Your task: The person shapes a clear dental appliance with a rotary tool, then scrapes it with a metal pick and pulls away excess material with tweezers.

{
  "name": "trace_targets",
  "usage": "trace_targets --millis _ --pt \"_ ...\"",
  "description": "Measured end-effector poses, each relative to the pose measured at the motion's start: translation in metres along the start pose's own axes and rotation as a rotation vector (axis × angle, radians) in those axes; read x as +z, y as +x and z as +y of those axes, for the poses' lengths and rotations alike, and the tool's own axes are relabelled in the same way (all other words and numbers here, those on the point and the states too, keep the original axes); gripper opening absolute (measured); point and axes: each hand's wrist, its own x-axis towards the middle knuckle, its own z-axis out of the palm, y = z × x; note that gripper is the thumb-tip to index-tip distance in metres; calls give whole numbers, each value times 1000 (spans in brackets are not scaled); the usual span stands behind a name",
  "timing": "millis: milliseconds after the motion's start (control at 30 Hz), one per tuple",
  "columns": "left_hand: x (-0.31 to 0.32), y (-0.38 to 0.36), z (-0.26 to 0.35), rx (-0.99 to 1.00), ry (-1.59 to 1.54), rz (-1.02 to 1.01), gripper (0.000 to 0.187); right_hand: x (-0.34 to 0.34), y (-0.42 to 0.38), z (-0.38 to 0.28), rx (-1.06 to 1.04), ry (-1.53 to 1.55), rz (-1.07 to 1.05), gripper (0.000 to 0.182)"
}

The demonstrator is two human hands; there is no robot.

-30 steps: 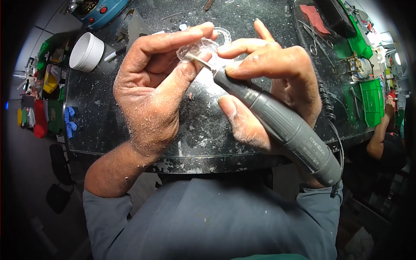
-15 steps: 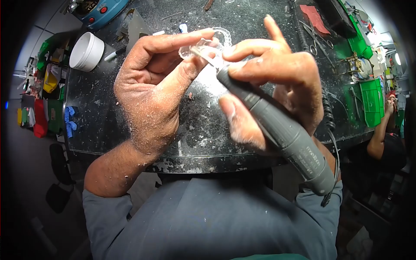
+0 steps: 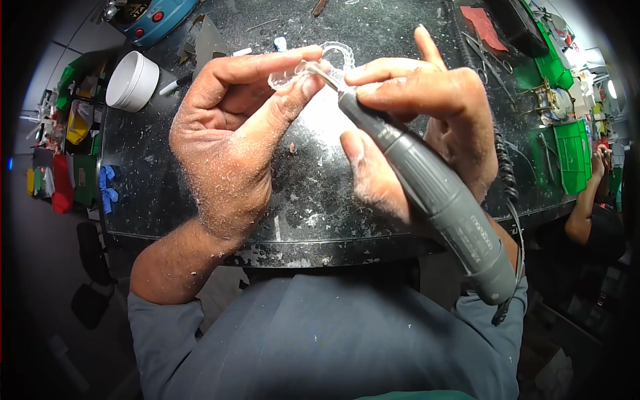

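Note:
Between the thumb and forefinger of my left hand [image 3: 230, 137] is a clear plastic dental aligner [image 3: 281, 81]; the hand and wrist are speckled with pale dust. My right hand [image 3: 433, 97] grips a dark grey rotary handpiece [image 3: 437, 183] like a pen, little finger raised. Its thin metal tip [image 3: 325, 75] meets the aligner's edge close to my left fingertips. Just beyond the fingers, another clear aligner [image 3: 348, 53] shows on the dark bench, partly covered by my hands.
A white tub [image 3: 133, 81], a marker [image 3: 176, 85] and a blue machine [image 3: 152, 19] stand to the left. Scissors [image 3: 490, 60], red paper [image 3: 485, 28] and a green bin [image 3: 572, 157] lie right. A coiled cord [image 3: 505, 167] hangs beside my right wrist. Another person's arm [image 3: 590, 193] shows far right.
My left hand and the aligner have shifted slightly left. The handpiece has turned a little in my right hand, its tip now nearer my left thumb.

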Motion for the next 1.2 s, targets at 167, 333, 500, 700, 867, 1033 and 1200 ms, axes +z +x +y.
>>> trace_targets --millis 167,333,500,700,867,1033,1200 --pt "1 -1 0 12 -40 -2 21 0 0 -3 71 -30 -41 40" --pt "2 1 2 -18 22 11 22 -5 2 -2 91 76 -20 47" --pt "-3 3 -7 -4 -159 -42 23 -4 7 -4 628 388 80 26" --pt "-1 1 0 -92 -142 -46 33 0 6 -6 901 801 114 26" --pt "-2 1 5 -169 -27 -26 32 2 2 -2 763 641 97 25" --pt "-2 3 3 -144 -115 -56 32 0 2 1 763 632 150 25" --pt "-2 4 0 -133 -241 -96 35 -2 3 2 764 654 170 25"
